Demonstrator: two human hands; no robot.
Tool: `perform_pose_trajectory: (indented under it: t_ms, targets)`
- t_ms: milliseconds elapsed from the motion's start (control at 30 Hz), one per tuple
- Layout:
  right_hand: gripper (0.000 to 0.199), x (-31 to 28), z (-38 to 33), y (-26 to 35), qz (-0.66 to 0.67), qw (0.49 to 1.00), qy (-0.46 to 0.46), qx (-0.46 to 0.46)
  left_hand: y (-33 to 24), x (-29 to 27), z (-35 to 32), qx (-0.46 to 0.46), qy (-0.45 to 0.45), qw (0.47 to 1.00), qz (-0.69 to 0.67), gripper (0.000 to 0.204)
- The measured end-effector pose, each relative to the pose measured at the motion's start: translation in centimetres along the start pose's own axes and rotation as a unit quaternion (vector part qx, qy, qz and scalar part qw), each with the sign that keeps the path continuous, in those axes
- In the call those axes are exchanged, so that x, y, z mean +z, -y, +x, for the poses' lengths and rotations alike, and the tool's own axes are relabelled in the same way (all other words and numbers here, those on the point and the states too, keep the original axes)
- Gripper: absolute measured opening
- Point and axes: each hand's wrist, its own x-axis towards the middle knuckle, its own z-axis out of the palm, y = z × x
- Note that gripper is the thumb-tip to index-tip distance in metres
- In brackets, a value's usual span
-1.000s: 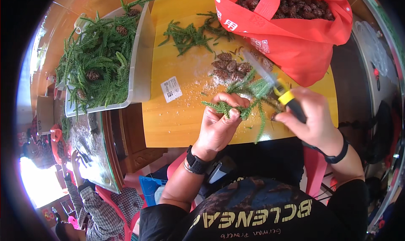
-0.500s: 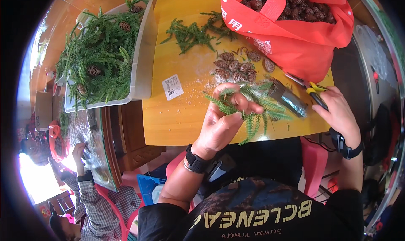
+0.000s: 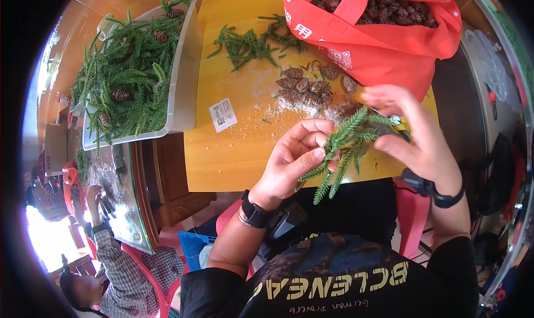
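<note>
The left hand (image 3: 292,159) pinches a green conifer sprig (image 3: 342,151) between thumb and fingers, above the near edge of the yellow table (image 3: 233,156). The right hand (image 3: 414,131) touches the sprig's tip with loosely curled fingers; whether it grips is hard to tell. Pine cones (image 3: 311,87) lie just beyond, beside a red bag (image 3: 384,45).

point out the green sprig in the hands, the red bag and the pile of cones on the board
green sprig (image 3: 344,151), head view, on its leafy middle between the two hands
red bag (image 3: 384,51), head view, on its front cloth wall
pile of cones (image 3: 306,87), head view, on a cone mid-pile
</note>
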Motion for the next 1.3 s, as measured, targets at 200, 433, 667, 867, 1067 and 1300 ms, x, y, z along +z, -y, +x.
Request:
perform_pose_trajectory:
  t_ms: [200, 433, 667, 867, 1067, 1300]
  targets:
    - [0.035, 2.2, 1.4, -0.2, 0.095, 0.993, 0.052, 0.043, 0.0, 0.0, 0.1, -0.024, 0.004, 0.996, -0.086, 0.042]
    - [0.021, 2.8, 0.9, -0.5, 0.154, 0.983, 0.002, 0.098, 0.2, 0.0, 0.3, 0.04, -0.004, 0.999, 0.004, 0.068]
    - [0.021, 3.0, 0.1, -1.2, 0.154, 0.978, -0.011, 0.14, 0.8, -0.1, 0.0, 0.073, 0.022, 0.992, 0.097, 0.043]
    - [0.02, 3.3, -0.3, -1.7, 0.204, 0.967, -0.025, 0.152, 1.1, -0.4, 0.3, 0.083, -0.036, 0.991, 0.099, 0.031]
    - [0.019, 3.4, -0.3, -1.6, 0.248, 0.955, -0.081, 0.14, 0.9, -0.6, 0.3, 0.119, -0.103, 0.982, 0.109, 0.016]
    - [0.013, 2.4, -2.1, -4.1, -0.161, 0.984, 0.064, 0.039, -0.1, -1.9, 0.6, 0.155, -0.133, 0.979, 0.022, 0.012]
